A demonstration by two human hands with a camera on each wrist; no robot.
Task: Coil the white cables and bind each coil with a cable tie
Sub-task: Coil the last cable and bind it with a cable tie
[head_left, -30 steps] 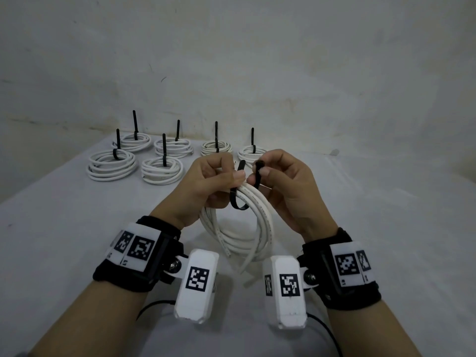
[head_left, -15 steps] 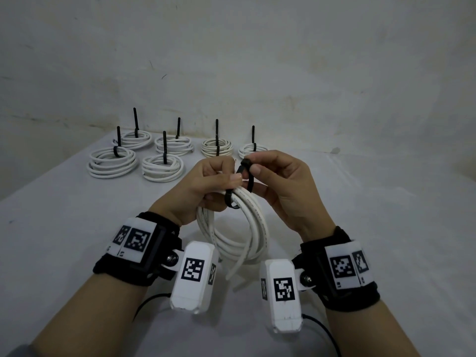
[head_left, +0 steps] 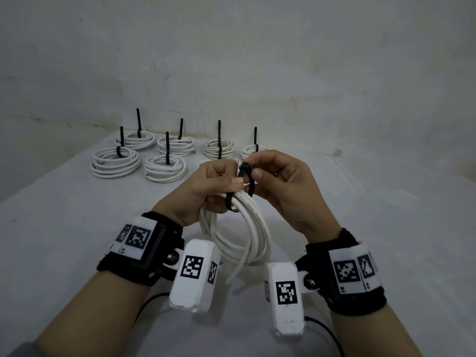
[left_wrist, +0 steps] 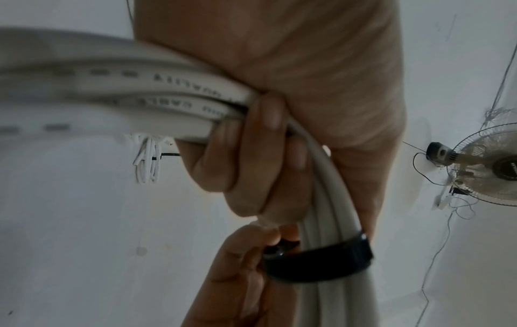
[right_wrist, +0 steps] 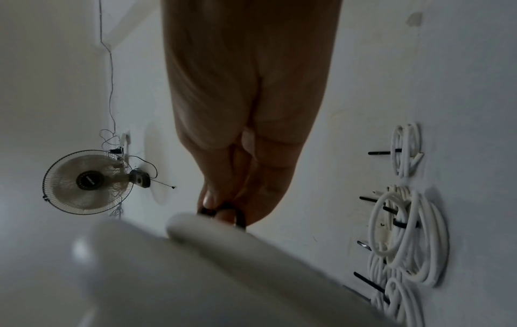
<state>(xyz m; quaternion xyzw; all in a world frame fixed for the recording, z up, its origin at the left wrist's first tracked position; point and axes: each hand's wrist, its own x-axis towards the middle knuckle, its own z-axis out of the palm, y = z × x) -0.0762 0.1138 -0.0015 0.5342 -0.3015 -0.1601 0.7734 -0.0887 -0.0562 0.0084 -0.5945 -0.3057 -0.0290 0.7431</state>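
Fingers (head_left: 238,180) of the left hand (head_left: 206,191) curl around the white coil (head_left: 247,233); above it, the right hand (head_left: 286,186) pinches the black cable tie (head_left: 244,181) looped round it.

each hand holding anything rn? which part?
Left hand grips the white cable coil at its top, beside the black cable tie looped around it. Right hand pinches the tie's joined upper end.

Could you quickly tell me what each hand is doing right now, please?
Left hand: fingers curled round the coiled white round cable, holding it up.
Right hand: fingertips pinch the black plastic cable tie looped around that coil.
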